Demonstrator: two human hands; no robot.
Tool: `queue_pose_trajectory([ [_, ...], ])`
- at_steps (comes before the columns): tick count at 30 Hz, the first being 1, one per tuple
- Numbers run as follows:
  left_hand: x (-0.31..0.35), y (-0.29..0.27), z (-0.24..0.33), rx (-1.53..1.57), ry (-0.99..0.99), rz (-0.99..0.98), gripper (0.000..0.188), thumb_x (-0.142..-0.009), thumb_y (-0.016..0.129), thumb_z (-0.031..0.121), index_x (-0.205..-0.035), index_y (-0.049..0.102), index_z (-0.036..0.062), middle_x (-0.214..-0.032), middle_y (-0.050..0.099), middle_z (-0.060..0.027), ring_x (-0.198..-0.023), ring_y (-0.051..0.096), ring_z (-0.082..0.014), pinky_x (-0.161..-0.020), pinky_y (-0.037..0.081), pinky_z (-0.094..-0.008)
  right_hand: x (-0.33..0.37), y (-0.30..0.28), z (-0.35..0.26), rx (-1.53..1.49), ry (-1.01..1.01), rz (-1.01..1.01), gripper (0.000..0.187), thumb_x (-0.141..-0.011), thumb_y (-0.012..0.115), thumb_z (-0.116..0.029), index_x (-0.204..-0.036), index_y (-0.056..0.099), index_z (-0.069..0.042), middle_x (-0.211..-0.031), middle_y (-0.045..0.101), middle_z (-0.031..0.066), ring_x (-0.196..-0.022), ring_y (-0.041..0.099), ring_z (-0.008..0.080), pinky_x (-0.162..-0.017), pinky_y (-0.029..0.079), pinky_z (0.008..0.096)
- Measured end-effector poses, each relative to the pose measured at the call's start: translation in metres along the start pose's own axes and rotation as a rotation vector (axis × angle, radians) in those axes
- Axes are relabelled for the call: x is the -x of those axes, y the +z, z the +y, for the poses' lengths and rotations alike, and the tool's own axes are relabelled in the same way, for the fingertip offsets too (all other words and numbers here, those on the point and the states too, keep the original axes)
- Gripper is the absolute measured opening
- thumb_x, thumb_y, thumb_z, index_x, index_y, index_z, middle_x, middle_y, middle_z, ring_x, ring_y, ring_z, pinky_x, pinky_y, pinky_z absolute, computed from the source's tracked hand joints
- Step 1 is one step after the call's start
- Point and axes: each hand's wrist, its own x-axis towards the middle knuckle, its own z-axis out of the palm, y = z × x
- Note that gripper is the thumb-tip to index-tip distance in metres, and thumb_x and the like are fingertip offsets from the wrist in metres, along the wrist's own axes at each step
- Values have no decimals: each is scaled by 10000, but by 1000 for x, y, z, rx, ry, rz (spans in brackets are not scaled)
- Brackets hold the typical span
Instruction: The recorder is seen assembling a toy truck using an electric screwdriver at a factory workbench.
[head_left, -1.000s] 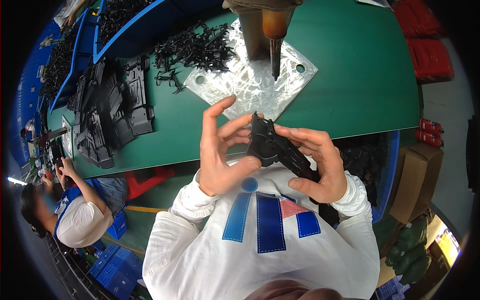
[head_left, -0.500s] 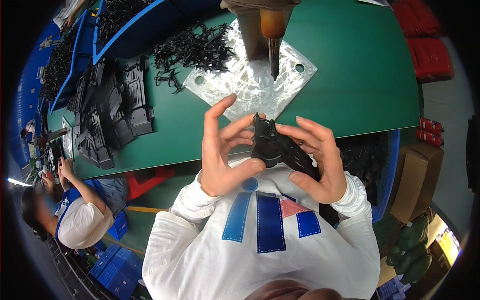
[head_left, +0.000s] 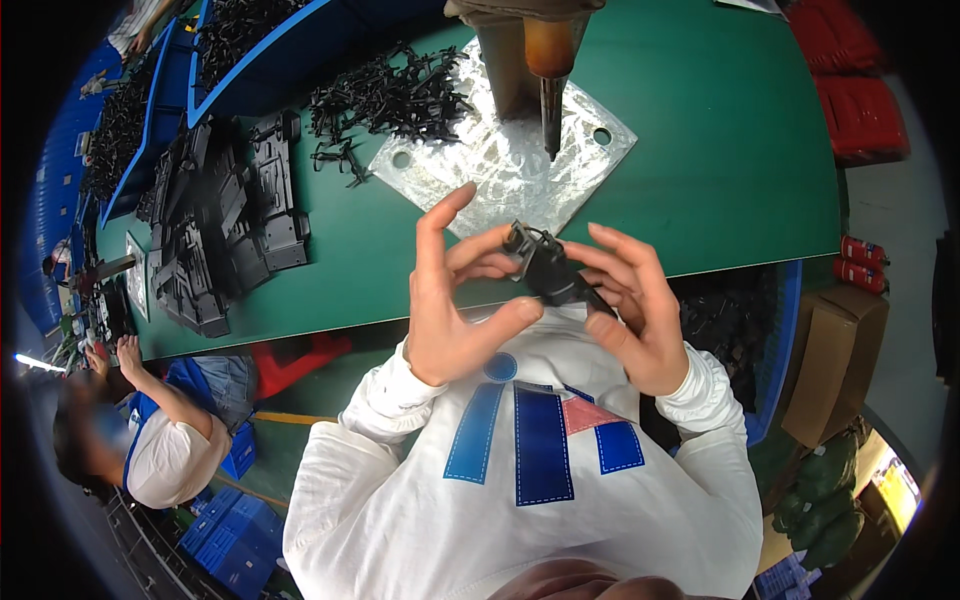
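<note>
A black moulded plastic part is held in front of my chest, just off the table's near edge. My right hand grips its right end between thumb and curled fingers. My left hand is at its other end, fingertips against the part and thumb near its lower edge, index finger pointing up. Beyond my hands lies a foil-covered square plate with round holes in its corners. Above it hangs a machine's pointed metal tip.
Small black clips lie heaped left of the plate, with larger black plastic panels farther left. Blue bins stand behind them. A blue crate of black parts sits below the table at right, beside a cardboard box. A co-worker sits at left.
The black part has turned in my hands, so its end now faces up more and it looks shorter. My right hand has shifted slightly left. The co-worker's arms have moved.
</note>
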Motion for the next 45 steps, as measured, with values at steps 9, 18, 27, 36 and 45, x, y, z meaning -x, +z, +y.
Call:
queue_pose_trajectory([
  [9,-19,-4,2,-456,73,39,857,-757,856,185,-1440,366,17,-1048,734,-149,-817,683,-188,-779,547,-288,-12,-19,11,-736,541,139,587,-1056,404,-431,-1462,406,-8,-1118,659,226,-864,705,261,-689,593,320],
  [18,-47,-2,1,-437,49,34,602,-799,796,92,-1335,533,19,-1144,699,-121,-853,636,-101,-712,504,-226,-30,-19,9,-1176,622,185,600,-1065,355,-503,-1352,516,-1,-1110,651,243,-823,696,290,-613,604,351],
  [27,-62,2,-8,-363,83,152,410,-779,837,114,-1154,701,15,-936,744,-59,-734,653,-70,-588,498,-215,-49,-12,4,-1305,572,212,565,-1059,412,-477,-1357,512,-7,-1120,628,263,-827,649,315,-657,583,358],
  [36,-75,-1,-10,-299,73,181,358,-769,842,74,-1101,723,14,-876,740,-47,-724,663,-69,-624,523,-208,-55,-14,12,-1382,481,134,560,-1073,393,-446,-1403,465,1,-1230,585,239,-965,585,338,-738,538,386],
  [45,-78,-1,-9,-245,76,177,381,-773,833,43,-1134,714,9,-915,741,-58,-759,679,-88,-673,548,-226,-55,-15,12,-1491,462,55,536,-1082,376,-434,-1429,459,-34,-1330,546,205,-1121,506,347,-792,486,409],
])
